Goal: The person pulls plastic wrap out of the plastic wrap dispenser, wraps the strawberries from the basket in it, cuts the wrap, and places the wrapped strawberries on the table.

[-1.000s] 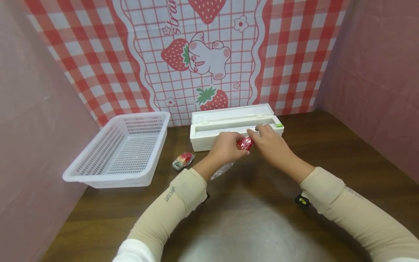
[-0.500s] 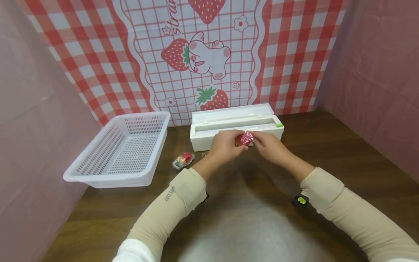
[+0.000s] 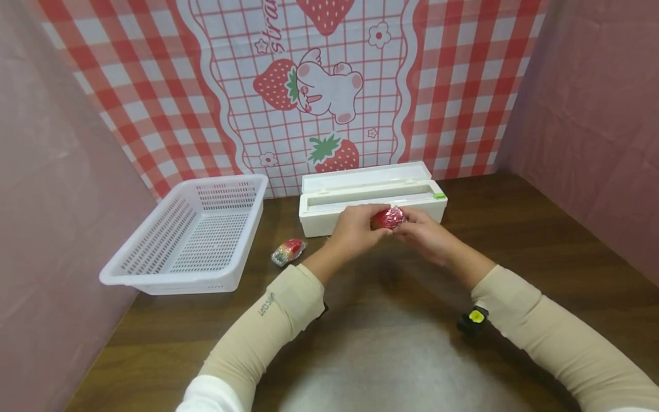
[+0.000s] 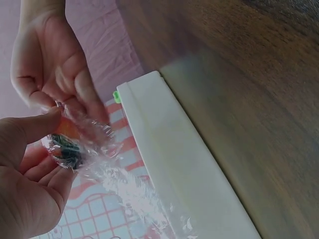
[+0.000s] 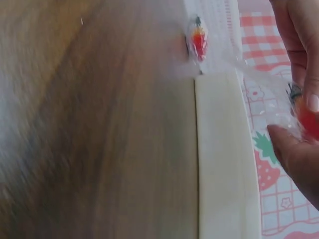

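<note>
My left hand (image 3: 355,228) pinches a red strawberry (image 3: 389,218) in shiny clear cling film, thumb on one side and fingers on the other. My right hand (image 3: 428,237) has its thumb and fingertips around the strawberry's other end. The left wrist view shows its orange part and dark green leaves, with a loose tail of cling film (image 4: 130,191) trailing from it. Just behind both hands is a long white film box (image 3: 319,225) with its lid raised. A second strawberry (image 3: 288,252), wrapped in film, lies on the table to the left of my hands.
A white perforated plastic basket (image 3: 170,280) stands at the left on the brown wooden table (image 3: 391,343). A red checked strawberry-print cloth (image 3: 453,97) hangs behind the box. Pink cloth walls (image 3: 592,126) flank the table. A green piece (image 3: 439,195) sits at the box's right end.
My right hand has drawn back from the box's right end and closed in on the strawberry. The film tail below my left hand has gone from the head view.
</note>
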Action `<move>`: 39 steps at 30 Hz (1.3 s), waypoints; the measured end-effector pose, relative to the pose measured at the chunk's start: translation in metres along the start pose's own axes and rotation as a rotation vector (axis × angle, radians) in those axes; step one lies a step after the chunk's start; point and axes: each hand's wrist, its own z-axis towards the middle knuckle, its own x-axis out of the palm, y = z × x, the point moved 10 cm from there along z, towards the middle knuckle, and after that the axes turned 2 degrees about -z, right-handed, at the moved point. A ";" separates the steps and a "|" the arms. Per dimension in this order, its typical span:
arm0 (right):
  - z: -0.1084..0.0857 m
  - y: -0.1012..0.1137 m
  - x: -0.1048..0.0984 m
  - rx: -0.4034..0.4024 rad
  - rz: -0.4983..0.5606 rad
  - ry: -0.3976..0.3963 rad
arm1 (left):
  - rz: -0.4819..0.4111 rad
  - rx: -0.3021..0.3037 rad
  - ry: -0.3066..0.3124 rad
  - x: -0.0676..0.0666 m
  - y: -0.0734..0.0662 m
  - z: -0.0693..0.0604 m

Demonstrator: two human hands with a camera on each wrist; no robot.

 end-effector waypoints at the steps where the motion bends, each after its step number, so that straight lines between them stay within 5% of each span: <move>1: 0.000 0.000 0.001 0.004 0.055 -0.002 | -0.004 0.011 -0.005 0.000 -0.001 0.000; 9: -0.003 0.001 0.007 0.012 0.293 0.004 | -0.030 0.090 -0.013 0.001 -0.008 0.000; 15: -0.006 -0.001 0.004 0.020 0.187 0.001 | -0.030 0.083 0.052 0.005 -0.005 -0.001; 23: -0.006 0.001 -0.002 0.002 0.058 -0.091 | 0.002 0.125 0.062 0.003 -0.006 -0.004; 26: -0.007 0.002 -0.004 0.016 0.016 -0.134 | -0.015 0.082 0.002 -0.011 0.000 -0.006; 28: -0.008 0.004 -0.009 0.018 0.003 -0.182 | -0.031 0.039 -0.097 -0.026 0.009 -0.008; 32: -0.013 0.010 -0.021 0.015 -0.011 -0.289 | -0.151 -0.135 -0.226 -0.046 0.031 -0.018; 35: -0.016 0.015 -0.024 0.004 -0.027 -0.322 | -0.296 -0.267 -0.194 -0.040 0.043 -0.024; 39: -0.018 0.020 -0.020 -0.038 -0.057 -0.319 | -0.442 -0.320 -0.103 -0.023 0.042 -0.027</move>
